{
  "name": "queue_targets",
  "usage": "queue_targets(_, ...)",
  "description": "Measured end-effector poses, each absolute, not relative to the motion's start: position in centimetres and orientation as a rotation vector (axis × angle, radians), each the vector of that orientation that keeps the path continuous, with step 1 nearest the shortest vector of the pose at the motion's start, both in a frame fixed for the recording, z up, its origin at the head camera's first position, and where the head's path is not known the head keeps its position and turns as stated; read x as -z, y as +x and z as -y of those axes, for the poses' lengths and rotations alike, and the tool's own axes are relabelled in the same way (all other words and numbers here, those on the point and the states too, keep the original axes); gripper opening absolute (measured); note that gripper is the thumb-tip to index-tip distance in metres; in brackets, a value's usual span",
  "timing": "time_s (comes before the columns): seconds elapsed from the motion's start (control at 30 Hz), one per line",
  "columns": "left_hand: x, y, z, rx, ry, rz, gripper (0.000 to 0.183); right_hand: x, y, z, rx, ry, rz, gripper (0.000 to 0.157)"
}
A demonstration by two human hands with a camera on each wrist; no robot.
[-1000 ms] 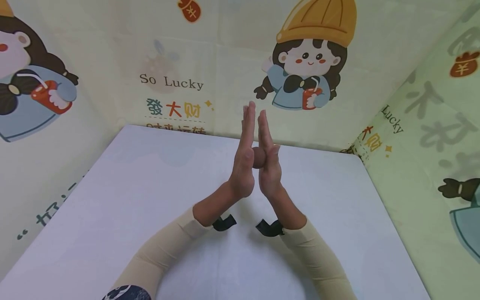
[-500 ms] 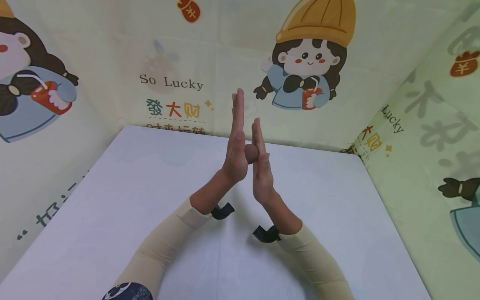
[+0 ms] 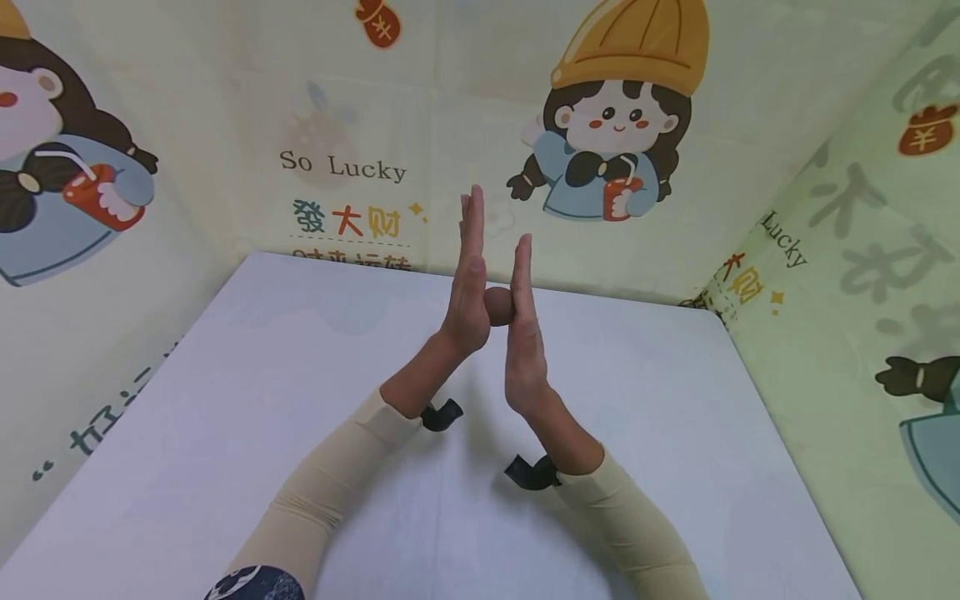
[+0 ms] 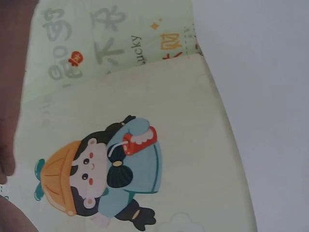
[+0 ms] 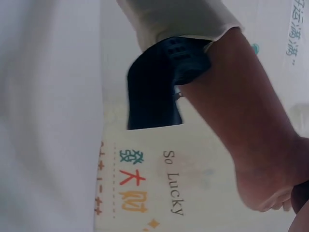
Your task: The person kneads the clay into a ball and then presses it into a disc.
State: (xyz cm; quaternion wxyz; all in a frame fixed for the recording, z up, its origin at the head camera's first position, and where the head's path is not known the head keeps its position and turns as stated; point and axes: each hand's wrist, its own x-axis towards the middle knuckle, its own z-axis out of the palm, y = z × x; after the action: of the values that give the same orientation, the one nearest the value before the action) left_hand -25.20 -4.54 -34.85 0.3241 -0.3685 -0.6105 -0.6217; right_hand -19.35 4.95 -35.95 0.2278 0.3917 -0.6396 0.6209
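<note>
A smooth brown ball (image 3: 498,307) is held above the table between two upright palms in the head view. On its left side the left hand (image 3: 468,292) presses with its lower palm, fingers straight up. Opposite it the right hand (image 3: 527,346) stands a little lower, its straight fingers against the ball. Part of the ball (image 5: 301,195) shows dark at the edge of the right wrist view, beside the left hand (image 5: 265,186). Only blurred bits of a hand appear at the left wrist view's left edge, and the ball cannot be made out there.
A white table (image 3: 360,350) lies under both arms. Cloth walls (image 3: 465,108) with cartoon figures and lettering enclose it at the back and sides. Each wrist carries a black strap-like mount, such as the left wrist's mount (image 5: 157,87).
Both hands have shifted left. The left hand has slid forward and up against the right, which sits lower. The ball has moved left and now lies nearer the right hand's fingers.
</note>
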Motion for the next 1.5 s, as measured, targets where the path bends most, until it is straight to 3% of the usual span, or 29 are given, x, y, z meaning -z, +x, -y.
queue_targets(0.47, 37.0, -25.7, 4.1, 1.609, -1.027, 1.686, 0.072, 33.8, -18.4, -5.0, -1.659, 1.104, 1.733, 0.091)
queue_targets(0.77, 37.6, -25.2, 3.8, 1.598, -1.072, 1.685, 0.073, 33.6, -18.9, -5.3, -1.663, 1.114, 1.698, 0.087)
queue_targets(1.5, 37.5, -21.6, 2.5, 1.651, -1.204, 1.678, 0.084, 32.7, -20.6, -7.0, -1.736, 1.084, 1.667, 0.087)
